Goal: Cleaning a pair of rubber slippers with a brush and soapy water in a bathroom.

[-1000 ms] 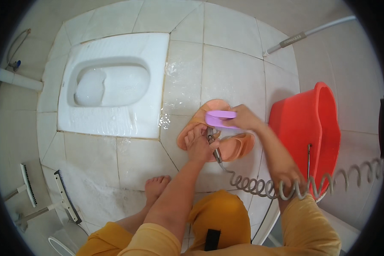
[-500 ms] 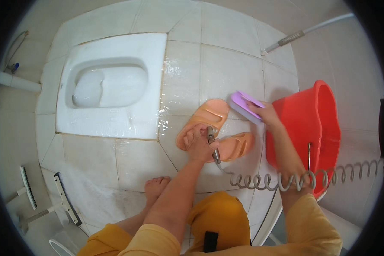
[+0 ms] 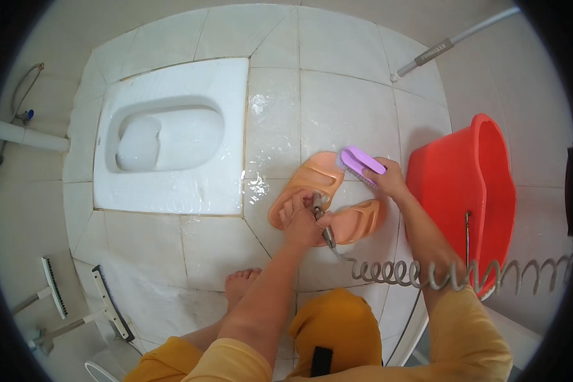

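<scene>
My left hand [image 3: 303, 224] is closed around a metal spray nozzle [image 3: 323, 224] on a coiled grey hose [image 3: 395, 272]. Its fingers also rest on the heel part of an orange slipper [image 3: 321, 167] lying on wet tiles. A second orange slipper [image 3: 361, 219] lies just right of it, partly behind the nozzle and hand. In my right hand [image 3: 391, 181] is a purple scrubbing brush [image 3: 361, 164] with pale bristles. The brush's front end is at the toe of the first slipper; whether the bristles press on it I cannot tell.
A white squat toilet [image 3: 172, 200] is set into the floor at left. To the right stands a red bucket [image 3: 442, 172], close to my right forearm. A grey pole [image 3: 436, 51] leans at the far right. Floor squeegees [image 3: 111, 302] stand at lower left, near my bare foot [image 3: 240, 283].
The purple brush has moved left to the slipper's toe and tilted. My left hand keeps the nozzle at the slipper. The whole view has shifted slightly.
</scene>
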Motion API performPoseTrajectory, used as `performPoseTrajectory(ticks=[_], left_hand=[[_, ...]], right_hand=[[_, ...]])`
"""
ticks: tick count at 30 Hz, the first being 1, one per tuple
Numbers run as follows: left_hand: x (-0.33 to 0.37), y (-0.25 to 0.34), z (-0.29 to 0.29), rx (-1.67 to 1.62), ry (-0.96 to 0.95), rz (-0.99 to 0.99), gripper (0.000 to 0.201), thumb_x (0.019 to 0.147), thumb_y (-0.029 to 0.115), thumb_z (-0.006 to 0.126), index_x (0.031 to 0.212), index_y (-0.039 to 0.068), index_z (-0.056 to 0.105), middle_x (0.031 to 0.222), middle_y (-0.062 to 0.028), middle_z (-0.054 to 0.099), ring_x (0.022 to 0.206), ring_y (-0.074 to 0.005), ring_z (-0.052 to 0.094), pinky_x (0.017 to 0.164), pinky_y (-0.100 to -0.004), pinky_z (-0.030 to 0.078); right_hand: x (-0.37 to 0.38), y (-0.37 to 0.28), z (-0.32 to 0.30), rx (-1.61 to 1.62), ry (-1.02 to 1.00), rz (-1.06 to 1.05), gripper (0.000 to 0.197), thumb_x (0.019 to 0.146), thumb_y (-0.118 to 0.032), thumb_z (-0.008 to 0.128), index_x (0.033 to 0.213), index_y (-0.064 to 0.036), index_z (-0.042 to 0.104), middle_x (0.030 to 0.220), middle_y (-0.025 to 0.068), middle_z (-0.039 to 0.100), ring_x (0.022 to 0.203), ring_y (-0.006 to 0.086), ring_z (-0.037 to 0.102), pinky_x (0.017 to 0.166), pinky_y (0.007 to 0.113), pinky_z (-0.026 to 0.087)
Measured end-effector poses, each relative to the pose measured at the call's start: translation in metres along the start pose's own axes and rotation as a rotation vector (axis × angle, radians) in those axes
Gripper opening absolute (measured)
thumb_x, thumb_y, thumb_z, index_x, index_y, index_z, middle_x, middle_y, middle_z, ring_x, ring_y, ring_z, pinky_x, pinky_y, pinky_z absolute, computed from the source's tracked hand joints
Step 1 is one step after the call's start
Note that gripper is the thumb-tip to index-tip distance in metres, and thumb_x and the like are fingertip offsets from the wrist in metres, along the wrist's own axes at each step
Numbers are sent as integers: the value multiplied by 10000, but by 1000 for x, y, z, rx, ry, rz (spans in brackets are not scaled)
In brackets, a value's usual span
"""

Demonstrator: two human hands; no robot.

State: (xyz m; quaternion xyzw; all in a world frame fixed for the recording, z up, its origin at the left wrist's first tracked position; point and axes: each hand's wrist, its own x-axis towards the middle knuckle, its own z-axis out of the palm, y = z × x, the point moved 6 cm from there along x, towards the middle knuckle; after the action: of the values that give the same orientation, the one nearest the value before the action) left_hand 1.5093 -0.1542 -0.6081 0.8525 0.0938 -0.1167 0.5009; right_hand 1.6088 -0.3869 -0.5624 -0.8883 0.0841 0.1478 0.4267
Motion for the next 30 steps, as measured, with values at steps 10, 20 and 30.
performPoseTrajectory(ticks=[10, 20, 30], left_hand=[[-6, -4, -9, -71, 35, -20, 680, 664, 365, 764, 1216, 95, 472, 1082, -46, 590, 1139, -249, 431, 1013, -397, 278], [1, -8, -8, -369, -6, 20, 639, 690, 257, 759, 1209, 33, 460, 1074, -141, 534, 1031, -271, 522, 912, -398, 421], [-69, 6, 24, -35, -221, 221, 602, 661, 297, 742, 1170, 53, 531, 1075, -149, 579, 1036, -348, 523, 913, -447, 384]], right_hand=[[-23, -11, 10, -48, 262, 8, 353, 805, -221, 737, 1101, -42, 663, 1043, 118, 674, 948, 195, 635, 846, 325, 489], [-144, 80, 4, 489, 556, 220, 445, 821, -86, 691, 1239, -6, 562, 1171, 124, 575, 1019, 204, 589, 900, 327, 459], [-98, 36, 38, 324, 318, 70, 465, 792, -95, 709, 1228, -14, 572, 1108, 123, 607, 1022, 185, 585, 910, 313, 453]])
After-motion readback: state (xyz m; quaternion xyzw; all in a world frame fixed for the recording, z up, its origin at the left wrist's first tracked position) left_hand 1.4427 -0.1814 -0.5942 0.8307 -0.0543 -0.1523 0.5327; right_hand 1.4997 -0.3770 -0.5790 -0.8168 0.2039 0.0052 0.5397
